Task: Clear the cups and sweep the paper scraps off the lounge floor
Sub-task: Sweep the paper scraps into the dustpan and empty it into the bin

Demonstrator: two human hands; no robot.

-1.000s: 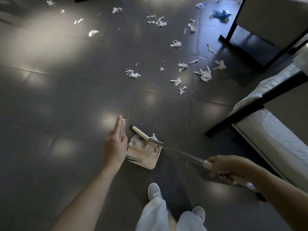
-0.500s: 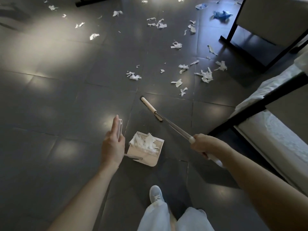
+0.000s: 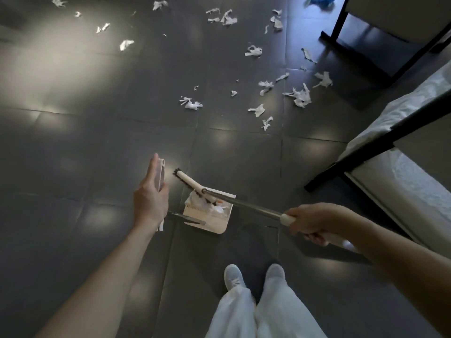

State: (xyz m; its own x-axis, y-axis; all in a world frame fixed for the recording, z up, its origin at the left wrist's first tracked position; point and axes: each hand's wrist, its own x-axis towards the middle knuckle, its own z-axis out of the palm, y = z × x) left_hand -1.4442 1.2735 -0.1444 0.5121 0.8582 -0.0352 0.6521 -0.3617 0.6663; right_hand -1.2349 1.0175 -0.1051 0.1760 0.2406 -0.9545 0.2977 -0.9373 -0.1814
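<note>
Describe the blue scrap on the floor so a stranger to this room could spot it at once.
Find the black-framed chair at the far right of the tiled floor. Just left of its upright leg, at the view's top edge, lies the blue scrap. Its neighbours are all white scraps.

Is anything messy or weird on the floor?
Yes. Torn white paper scraps lie scattered across the dark floor beyond the dustpan and broom; only some are in the pan. A crumpled blue thing lies near the black chair leg at the top.
</note>
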